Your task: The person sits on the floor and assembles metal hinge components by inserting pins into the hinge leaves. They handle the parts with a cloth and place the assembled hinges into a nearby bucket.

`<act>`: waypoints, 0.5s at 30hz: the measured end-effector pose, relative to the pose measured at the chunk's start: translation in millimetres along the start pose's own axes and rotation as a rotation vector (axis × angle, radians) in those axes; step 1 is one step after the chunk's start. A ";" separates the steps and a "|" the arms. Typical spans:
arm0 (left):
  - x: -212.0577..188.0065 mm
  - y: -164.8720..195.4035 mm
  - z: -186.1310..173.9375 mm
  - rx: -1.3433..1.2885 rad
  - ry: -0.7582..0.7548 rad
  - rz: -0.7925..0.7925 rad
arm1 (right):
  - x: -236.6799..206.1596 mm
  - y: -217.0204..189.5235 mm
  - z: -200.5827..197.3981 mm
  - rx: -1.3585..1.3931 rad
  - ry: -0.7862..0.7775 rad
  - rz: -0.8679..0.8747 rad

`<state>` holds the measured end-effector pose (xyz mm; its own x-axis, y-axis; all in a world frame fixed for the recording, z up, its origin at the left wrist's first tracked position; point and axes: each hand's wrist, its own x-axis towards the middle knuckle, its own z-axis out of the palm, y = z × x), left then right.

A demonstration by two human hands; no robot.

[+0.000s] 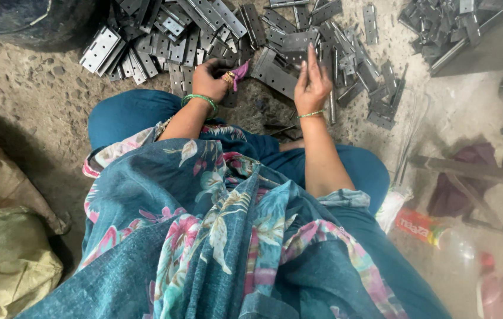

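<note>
A heap of grey metal hinges (216, 35) is lying on the concrete floor (21, 94), spreading from ten o'clock to one o'clock of the seated person's knees. The left hand (211, 78) is curling into a closed grip at the heap's near edge, seemingly around a small piece with a scrap of pink-purple material (241, 71) poking out beside it — whether a hinge is also inside the fist I cannot tell. The right hand (312, 82) is reaching in at twelve o'clock with its fingers (311, 56) stretched straight and loose, gripping nothing, the tips touching a hinge leaf.

To do this picking well, I judge it best to be pinching one hinge by its flat leaf, lifting clear of its neighbours rather than dragging — the plates are overlapping and would snag.

Further out, a second pile of hinges (440, 23) is sitting at two o'clock, crumpled sacking (3, 236) at eight o'clock, and a plastic bottle (434, 230) at four o'clock.
</note>
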<state>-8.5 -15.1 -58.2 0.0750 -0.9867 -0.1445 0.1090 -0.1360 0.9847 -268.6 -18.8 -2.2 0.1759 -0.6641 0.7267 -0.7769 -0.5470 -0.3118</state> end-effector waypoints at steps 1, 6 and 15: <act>-0.7 0.4 0.2 0.011 0.002 -0.019 | -0.7 -2.1 -0.4 0.008 -0.047 0.063; 0.7 0.7 0.0 0.015 -0.002 -0.041 | -14.2 -0.3 6.2 -0.126 -0.311 0.189; 0.0 0.3 -0.2 0.110 0.002 -0.047 | -8.9 12.5 11.3 -0.037 -0.278 0.511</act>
<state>-8.3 -15.1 -57.9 0.0748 -0.9788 -0.1907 0.0034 -0.1910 0.9816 -273.0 -25.5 -19.5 -0.0786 -0.9507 0.2999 -0.8245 -0.1071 -0.5557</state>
